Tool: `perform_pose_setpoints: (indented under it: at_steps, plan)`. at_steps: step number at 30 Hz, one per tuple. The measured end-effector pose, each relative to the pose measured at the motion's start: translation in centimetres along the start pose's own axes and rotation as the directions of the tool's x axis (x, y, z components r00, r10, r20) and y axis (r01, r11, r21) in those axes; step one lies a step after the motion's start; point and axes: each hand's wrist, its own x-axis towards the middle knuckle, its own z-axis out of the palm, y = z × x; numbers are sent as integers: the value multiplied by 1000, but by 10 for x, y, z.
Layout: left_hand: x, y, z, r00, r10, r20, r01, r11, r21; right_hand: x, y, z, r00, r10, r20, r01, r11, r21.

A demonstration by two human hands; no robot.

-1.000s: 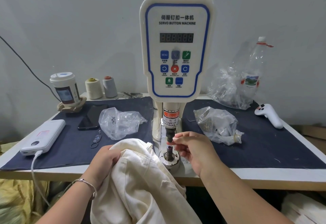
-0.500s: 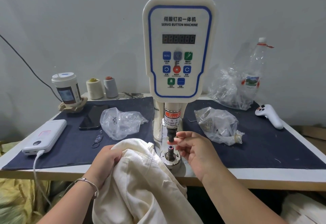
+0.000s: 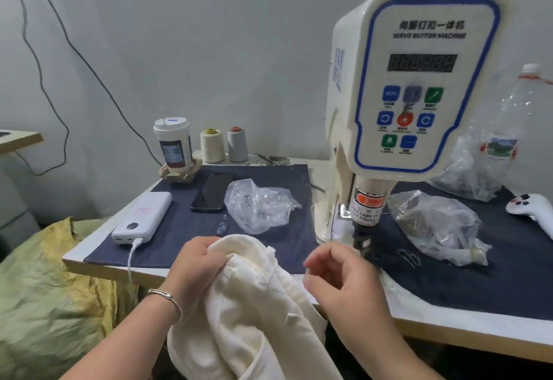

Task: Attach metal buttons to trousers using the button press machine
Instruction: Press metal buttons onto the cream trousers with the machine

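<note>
The cream trousers (image 3: 239, 304) hang over the table's front edge, and my left hand (image 3: 194, 263) grips a bunch of their fabric at the top. The white servo button machine (image 3: 413, 86) stands to the right, its punch (image 3: 363, 230) pointing down. My right hand (image 3: 341, 278) hovers just in front of and below the punch, fingers loosely curled and blurred, with nothing visible in them. It hides the lower die. A clear bag of metal buttons (image 3: 434, 224) lies right of the machine.
On the dark cloth lie a second clear bag (image 3: 257, 206), a phone (image 3: 214, 191) and a white power bank (image 3: 143, 218) with its cable. A cup (image 3: 173, 143), two thread spools (image 3: 212, 144), a plastic bottle (image 3: 508, 128) and a white controller (image 3: 532, 209) stand further back. A yellow-green sack (image 3: 39, 296) sits left.
My right hand has drawn back and down from the punch, where its fingertips were. The view has swung left, so the machine now sits at the right. The left hand keeps its grip.
</note>
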Motion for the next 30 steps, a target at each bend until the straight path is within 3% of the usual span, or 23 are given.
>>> perform_pose_setpoints:
  at_steps: [4, 7, 9, 12, 19, 30]
  plan:
    - [4, -8, 0, 1000, -2, -23, 0, 997, -73, 67, -10, 43, 985, -170, -19, 166, 978, -130]
    - [11, -13, -9, 1000, -2, -4, 2, 996, -95, 134, -2, 75, 973, -227, -38, 190, 884, -426]
    - [15, -16, -13, 1000, -10, 20, 11, 995, -102, 169, 9, 95, 981, -192, 37, 170, 746, -644]
    - [21, -23, -14, 998, -26, 55, 32, 992, -118, 202, 23, 117, 995, -18, 102, 93, 574, -813]
    - [29, -27, -17, 997, -36, 68, 41, 996, -81, 234, 36, 141, 987, 122, 106, 57, 353, -934]
    - [37, -17, -18, 990, -112, 90, 110, 994, 21, 248, 33, 145, 970, 229, 81, -13, 380, -925]
